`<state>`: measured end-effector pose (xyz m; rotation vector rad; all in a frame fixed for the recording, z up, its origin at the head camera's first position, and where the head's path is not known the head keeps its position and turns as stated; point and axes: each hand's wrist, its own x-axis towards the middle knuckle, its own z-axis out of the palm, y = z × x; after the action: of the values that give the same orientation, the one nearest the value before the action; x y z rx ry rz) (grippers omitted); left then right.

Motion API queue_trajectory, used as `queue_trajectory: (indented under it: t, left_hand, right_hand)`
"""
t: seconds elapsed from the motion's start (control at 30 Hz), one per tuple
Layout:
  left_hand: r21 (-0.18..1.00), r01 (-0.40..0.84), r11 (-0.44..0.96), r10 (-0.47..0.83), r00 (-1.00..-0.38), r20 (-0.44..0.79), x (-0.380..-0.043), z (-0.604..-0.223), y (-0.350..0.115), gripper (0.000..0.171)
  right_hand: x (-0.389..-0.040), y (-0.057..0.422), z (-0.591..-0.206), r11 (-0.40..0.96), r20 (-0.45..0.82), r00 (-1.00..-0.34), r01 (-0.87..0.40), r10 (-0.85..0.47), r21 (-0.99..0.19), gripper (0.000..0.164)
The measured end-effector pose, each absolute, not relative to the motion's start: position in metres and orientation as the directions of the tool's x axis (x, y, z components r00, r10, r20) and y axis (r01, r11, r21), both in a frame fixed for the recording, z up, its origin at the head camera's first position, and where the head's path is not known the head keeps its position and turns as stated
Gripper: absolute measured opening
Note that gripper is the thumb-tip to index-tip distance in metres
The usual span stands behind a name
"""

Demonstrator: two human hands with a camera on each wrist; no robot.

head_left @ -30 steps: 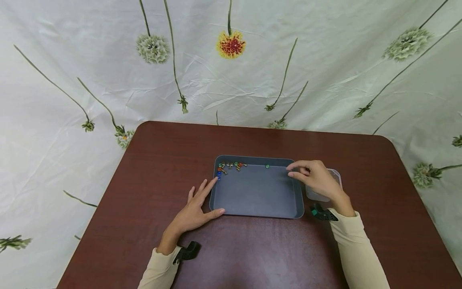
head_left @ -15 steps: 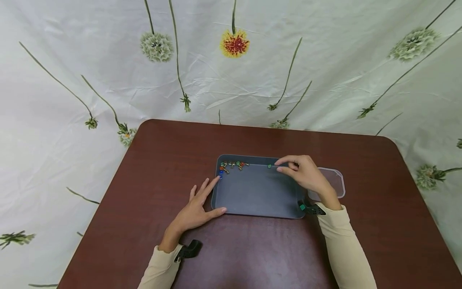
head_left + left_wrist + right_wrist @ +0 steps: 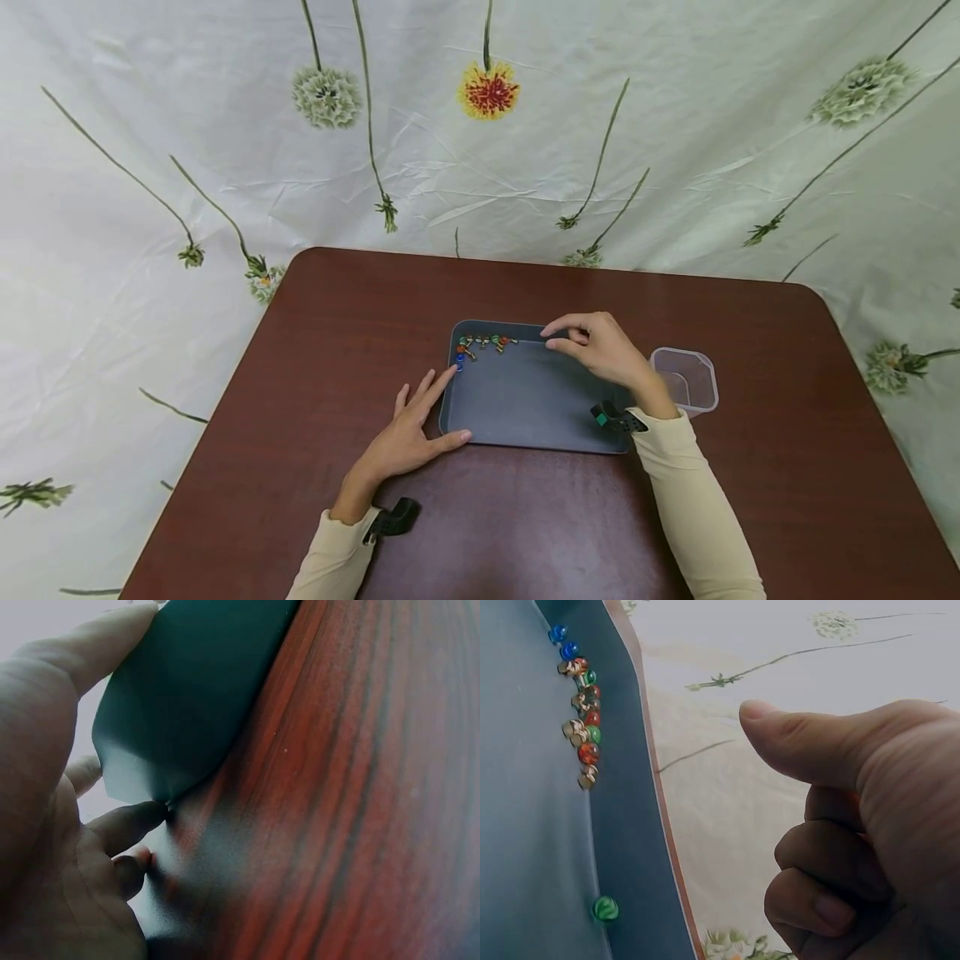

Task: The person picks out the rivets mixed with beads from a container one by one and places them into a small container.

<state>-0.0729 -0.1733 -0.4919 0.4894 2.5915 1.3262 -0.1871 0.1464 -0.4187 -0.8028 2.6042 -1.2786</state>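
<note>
My left hand [image 3: 405, 442] spans the near left corner of a blue-grey tray [image 3: 540, 400]. Its straight thumb touches the front side and its fingers reach along the left edge. Above the tray's back right part hovers my right hand [image 3: 600, 348], holding nothing, thumb and index finger apart. In the right wrist view a green marble [image 3: 605, 908] lies alone by the back wall; the hand hides it in the head view. Several marbles and small gold-brown pieces [image 3: 585, 735] cluster along the back wall's left part. Two blue marbles [image 3: 460, 362] lie by the left wall.
A clear plastic container [image 3: 686, 379] stands right of the tray, partly behind my right forearm. The dark red wooden table [image 3: 787, 450] extends around both. A white floral cloth [image 3: 420, 133] hangs behind the table.
My right hand has moved left over the tray, from its right edge past the lone green marble, uncovering more of the container. My left hand stays at the tray corner.
</note>
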Motion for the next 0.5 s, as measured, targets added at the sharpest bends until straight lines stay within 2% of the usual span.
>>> queue_trajectory:
  t: [0.5]
  left_hand:
    - [0.814,0.205,0.543,0.373,-0.928,-0.016,-0.073,-0.49,-0.173,0.095]
  right_hand:
    - [-0.195,0.119,-0.437,0.489,0.056,-0.81,-0.406,-0.584,-0.772,0.02]
